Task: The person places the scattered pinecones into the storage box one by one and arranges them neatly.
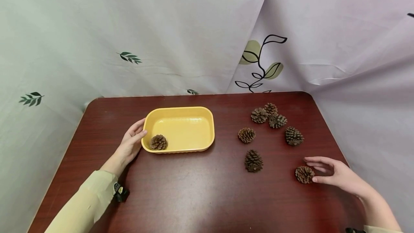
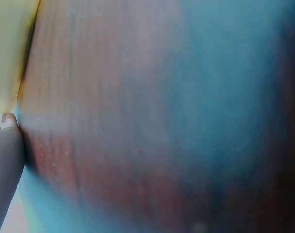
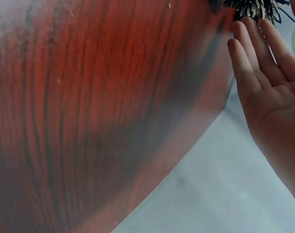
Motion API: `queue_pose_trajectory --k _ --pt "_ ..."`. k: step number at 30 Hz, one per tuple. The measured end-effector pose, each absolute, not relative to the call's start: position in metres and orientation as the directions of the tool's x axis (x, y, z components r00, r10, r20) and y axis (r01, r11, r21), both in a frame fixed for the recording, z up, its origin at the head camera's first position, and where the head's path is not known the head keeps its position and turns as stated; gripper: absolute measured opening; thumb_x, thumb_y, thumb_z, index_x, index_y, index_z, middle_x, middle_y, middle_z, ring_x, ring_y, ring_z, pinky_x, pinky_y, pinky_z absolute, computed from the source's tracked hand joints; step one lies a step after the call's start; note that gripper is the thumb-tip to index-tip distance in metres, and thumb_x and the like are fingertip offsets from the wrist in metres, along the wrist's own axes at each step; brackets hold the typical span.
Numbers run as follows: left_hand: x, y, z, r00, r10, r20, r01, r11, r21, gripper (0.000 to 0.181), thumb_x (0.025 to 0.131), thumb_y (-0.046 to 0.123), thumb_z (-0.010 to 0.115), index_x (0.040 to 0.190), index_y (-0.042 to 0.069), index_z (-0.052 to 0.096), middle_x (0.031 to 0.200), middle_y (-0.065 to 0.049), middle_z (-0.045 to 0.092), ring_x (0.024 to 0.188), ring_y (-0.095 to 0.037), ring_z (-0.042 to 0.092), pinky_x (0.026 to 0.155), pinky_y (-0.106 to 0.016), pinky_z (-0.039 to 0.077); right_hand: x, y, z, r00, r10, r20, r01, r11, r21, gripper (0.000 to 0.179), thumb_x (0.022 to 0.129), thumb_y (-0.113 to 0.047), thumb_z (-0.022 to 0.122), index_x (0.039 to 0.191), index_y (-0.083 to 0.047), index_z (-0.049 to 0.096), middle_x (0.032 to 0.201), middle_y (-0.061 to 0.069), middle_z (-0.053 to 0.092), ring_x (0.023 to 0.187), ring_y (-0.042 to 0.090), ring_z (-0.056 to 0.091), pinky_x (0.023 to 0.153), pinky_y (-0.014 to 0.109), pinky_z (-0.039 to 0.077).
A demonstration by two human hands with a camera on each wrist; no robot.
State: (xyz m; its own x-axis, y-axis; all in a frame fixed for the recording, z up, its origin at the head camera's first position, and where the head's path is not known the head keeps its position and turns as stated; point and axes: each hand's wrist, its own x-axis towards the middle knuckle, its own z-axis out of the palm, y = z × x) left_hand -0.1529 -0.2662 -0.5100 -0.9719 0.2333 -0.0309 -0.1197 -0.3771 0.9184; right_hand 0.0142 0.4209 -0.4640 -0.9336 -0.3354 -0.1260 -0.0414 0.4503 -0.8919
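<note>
A yellow rectangular tray (image 1: pixel 181 151) sits on the dark red table, with one pine cone (image 1: pixel 158 142) in its near left corner. My left hand (image 1: pixel 130 143) grips the tray's left end, thumb over the rim and fingers along the outside wall. In the left wrist view, only part of this hand (image 2: pixel 6 145) shows beside the tray (image 2: pixel 8 53). At the right, my right hand (image 1: pixel 336 173) is spread around a pine cone (image 1: pixel 304 174), its thumb tip at the cone's edge. Straight fingers show on the right hand (image 3: pixel 273 92) in the right wrist view.
Between the tray and my right hand lie several more pine cones, among them an upright-looking one (image 1: pixel 253 161), a round one (image 1: pixel 247 135) and a darker one (image 1: pixel 293 136). A cluster (image 1: pixel 260 115) lies farther back. White patterned cloth (image 1: pixel 194 46) hangs behind the table (image 1: pixel 181 190).
</note>
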Motion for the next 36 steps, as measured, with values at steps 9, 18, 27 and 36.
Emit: queue_pose_trajectory --k 9,18,27,36 --pt "-0.153 -0.267 -0.510 -0.971 0.239 -0.029 -0.122 -0.383 0.916 0.044 0.107 -0.005 0.049 0.136 0.024 0.065 0.134 0.010 0.073 0.119 -0.003 0.069 0.097 -0.019 0.058 0.013 0.410 -0.469 -0.927 -0.353 -0.127 -0.063 0.480 -0.875 0.054 0.090 0.005 0.079 0.140 0.010 0.059 0.133 -0.026 0.069 0.120 -0.016 0.061 0.092 0.005 0.051" --pt "-0.153 -0.267 -0.511 -0.971 0.236 -0.039 -0.125 -0.360 0.925 0.044 0.108 -0.005 0.049 0.135 0.025 0.065 0.134 0.012 0.072 0.119 -0.002 0.068 0.098 -0.019 0.058 0.011 0.403 -0.470 -0.938 -0.322 -0.129 -0.069 0.539 -0.839 0.051 0.089 0.000 0.082 0.136 0.008 0.063 0.129 -0.026 0.070 0.116 -0.017 0.061 0.091 0.003 0.049" --pt "-0.153 -0.268 -0.512 -0.969 0.245 -0.031 -0.123 -0.366 0.923 0.044 0.108 -0.005 0.048 0.136 0.025 0.065 0.134 0.011 0.073 0.118 -0.003 0.069 0.097 -0.019 0.058 0.007 0.399 -0.465 -0.939 -0.185 -0.290 0.085 0.693 -0.716 0.046 0.092 -0.019 0.084 0.135 -0.007 0.070 0.129 -0.011 0.074 0.107 -0.018 0.060 0.083 0.014 0.056" --pt "-0.153 -0.269 -0.512 -0.964 0.265 -0.025 -0.125 -0.372 0.920 0.045 0.108 -0.006 0.046 0.136 0.025 0.064 0.135 0.011 0.072 0.121 -0.002 0.068 0.098 -0.018 0.057 -0.007 0.388 -0.456 -0.960 -0.150 -0.238 0.061 0.716 -0.696 0.045 0.091 -0.023 0.086 0.132 -0.008 0.073 0.128 -0.004 0.074 0.105 -0.019 0.060 0.084 0.012 0.056"
